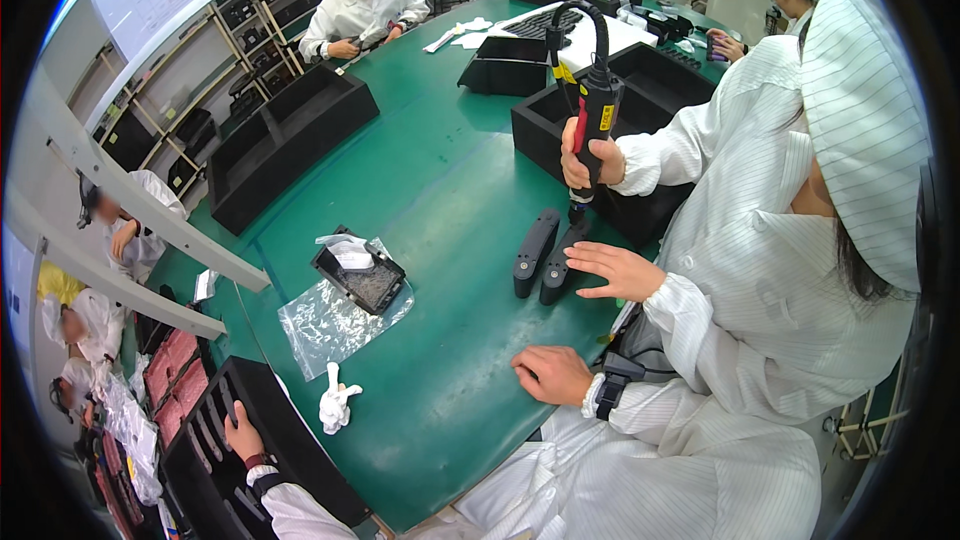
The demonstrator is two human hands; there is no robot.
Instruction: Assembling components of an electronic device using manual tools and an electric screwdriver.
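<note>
Tray of black slotted foam (292, 428) is touched by the left hand (243, 439) beside the green surface (450, 430); whether its fingers grip cannot be told. The right hand (560, 375) is rested, fingers loosely curled. Handling appears barely begun: nothing is seen lifted out.

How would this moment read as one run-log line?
left hand: at slotted black tray | right hand: loosely curled, on green table | co-worker's hand: gripping black power tool
</note>
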